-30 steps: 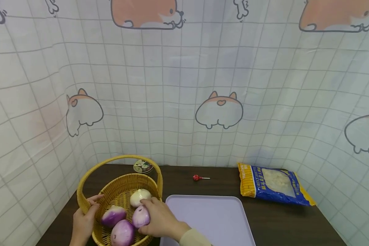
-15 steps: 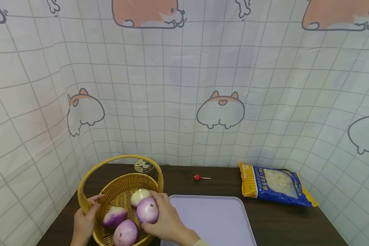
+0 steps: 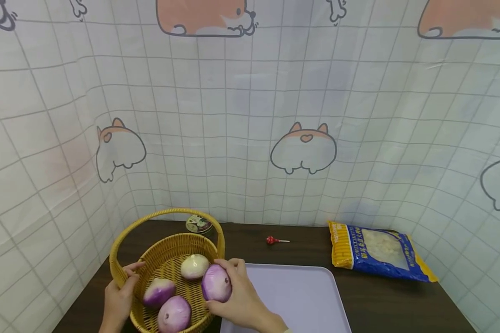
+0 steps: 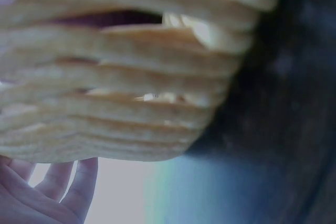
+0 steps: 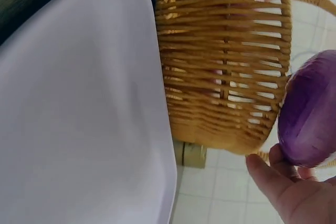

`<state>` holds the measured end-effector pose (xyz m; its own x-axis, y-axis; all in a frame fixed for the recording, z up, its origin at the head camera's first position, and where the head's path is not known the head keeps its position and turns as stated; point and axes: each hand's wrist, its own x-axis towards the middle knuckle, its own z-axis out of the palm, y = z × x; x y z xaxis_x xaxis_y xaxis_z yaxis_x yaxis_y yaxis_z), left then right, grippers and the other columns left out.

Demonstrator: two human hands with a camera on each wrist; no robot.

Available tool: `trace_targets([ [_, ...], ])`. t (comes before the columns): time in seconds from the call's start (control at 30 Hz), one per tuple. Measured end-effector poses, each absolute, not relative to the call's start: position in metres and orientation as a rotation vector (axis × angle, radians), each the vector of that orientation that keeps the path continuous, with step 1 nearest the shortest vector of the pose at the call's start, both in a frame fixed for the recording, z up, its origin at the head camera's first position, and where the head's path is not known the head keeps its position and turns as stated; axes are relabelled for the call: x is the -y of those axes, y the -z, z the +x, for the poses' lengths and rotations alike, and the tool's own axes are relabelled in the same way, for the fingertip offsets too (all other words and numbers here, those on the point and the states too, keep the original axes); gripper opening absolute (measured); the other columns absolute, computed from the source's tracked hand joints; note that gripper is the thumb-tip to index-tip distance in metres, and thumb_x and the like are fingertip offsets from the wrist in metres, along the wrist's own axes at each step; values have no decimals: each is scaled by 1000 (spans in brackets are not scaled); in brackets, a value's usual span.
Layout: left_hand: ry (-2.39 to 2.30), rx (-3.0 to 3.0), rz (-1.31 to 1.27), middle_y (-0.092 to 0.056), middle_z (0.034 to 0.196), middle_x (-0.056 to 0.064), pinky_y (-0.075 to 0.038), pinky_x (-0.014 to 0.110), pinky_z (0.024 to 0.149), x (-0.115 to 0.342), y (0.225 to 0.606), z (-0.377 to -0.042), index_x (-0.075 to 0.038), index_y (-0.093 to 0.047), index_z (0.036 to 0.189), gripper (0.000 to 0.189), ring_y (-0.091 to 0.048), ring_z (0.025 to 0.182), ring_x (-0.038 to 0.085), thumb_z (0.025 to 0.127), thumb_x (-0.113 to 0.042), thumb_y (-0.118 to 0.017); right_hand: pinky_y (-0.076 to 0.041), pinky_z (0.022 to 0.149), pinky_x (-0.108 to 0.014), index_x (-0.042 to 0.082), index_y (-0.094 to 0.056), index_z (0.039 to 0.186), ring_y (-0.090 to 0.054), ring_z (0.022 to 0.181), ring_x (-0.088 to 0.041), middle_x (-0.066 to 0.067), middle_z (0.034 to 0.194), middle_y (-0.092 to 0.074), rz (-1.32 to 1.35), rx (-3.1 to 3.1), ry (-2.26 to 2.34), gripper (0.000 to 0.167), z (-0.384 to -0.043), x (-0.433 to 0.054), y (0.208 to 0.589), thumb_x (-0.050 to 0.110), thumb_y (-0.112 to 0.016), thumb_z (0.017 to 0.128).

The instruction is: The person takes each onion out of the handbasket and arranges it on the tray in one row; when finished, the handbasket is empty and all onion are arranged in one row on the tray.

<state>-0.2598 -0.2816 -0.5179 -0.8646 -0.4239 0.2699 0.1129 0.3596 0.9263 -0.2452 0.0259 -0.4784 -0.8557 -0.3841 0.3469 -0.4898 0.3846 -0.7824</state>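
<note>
Head view: onion [image 3: 216,283] in right hand [image 3: 245,298]; seemingly aloft.

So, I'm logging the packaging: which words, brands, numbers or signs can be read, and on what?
"ORECCHIETTE", on the bag's blue part.
Chinese characters beside it: too small to quote surely.
Lettering on the bag's yellow end: too blurred to read.
Any print on the tin: too small.

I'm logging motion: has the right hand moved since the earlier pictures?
Yes: against the tray, the right hand has moved rightward in the head view, holding an onion.
</note>
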Motion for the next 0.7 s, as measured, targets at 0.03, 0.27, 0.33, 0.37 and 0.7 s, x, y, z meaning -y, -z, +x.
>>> trace_targets([
  [0.03,1527,2157,272,-70,117,4,-38,4,86,282,518,-260,0,-66,109,22,-53,107,-9,101,-16,-53,-49,86,-30,33,-42,140,-54,105,-15,1,124,-35,798,2513,-1488,80,-245,-28,479,32,-83,70],
  [0.27,1508,2187,297,-67,124,8,-37,3,85,284,520,-259,-4,-66,115,24,-51,108,-9,101,-17,-53,-49,85,-30,25,-45,138,-52,108,-20,-3,123,-38,677,2487,-1637,78,-247,-44,483,31,-85,72],
  [0.33,1507,2189,303,-66,125,9,-37,3,85,285,522,-258,-5,-67,117,25,-52,107,-9,101,-18,-53,-48,85,-30,27,-45,138,-51,108,-20,-4,123,-39,641,2478,-1669,77,-248,-47,484,32,-86,72],
  [0.37,1514,2187,300,-66,125,9,-37,4,85,286,523,-258,-4,-66,117,25,-52,108,-9,101,-18,-53,-48,85,-30,28,-45,138,-51,108,-20,-4,124,-40,631,2468,-1680,77,-248,-49,484,32,-86,73],
  [0.7,1495,2165,253,-66,123,10,-38,5,85,286,523,-260,-4,-67,114,23,-53,109,-6,100,-15,-53,-50,86,-28,11,-41,139,-50,114,-24,-5,132,-44,658,2420,-1603,80,-255,-62,491,25,-85,74],
])
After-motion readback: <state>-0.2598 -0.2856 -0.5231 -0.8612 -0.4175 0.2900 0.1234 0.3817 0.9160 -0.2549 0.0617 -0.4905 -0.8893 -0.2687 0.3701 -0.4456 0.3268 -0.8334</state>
